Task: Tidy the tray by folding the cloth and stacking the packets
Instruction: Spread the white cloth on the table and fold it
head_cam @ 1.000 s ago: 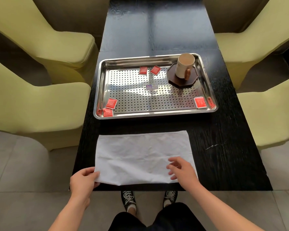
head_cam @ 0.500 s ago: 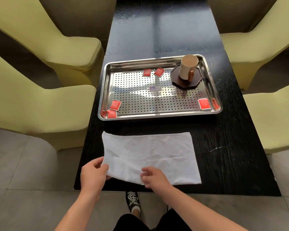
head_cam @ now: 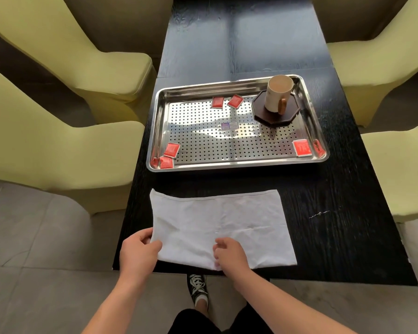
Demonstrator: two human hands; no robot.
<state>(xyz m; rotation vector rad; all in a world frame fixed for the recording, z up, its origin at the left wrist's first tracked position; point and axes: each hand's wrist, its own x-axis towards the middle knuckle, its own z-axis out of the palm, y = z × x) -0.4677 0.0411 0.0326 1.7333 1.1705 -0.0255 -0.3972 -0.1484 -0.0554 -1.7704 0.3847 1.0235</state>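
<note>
A white cloth, folded into a wide rectangle, lies on the black table near its front edge. My left hand pinches the cloth's near left corner. My right hand pinches the cloth's near edge around its middle. Beyond the cloth stands a steel perforated tray. Several red packets lie scattered in it: two at the back, two at the front left, one at the front right. A small pale packet lies at the tray's centre.
A beige mug stands on a dark octagonal coaster in the tray's back right corner. Yellow-green chairs flank the table on both sides. My shoes show below the table's front edge.
My right hand slid left along the cloth's near edge from the right part to its middle and curled onto it. The left hand kept its hold on the corner.
</note>
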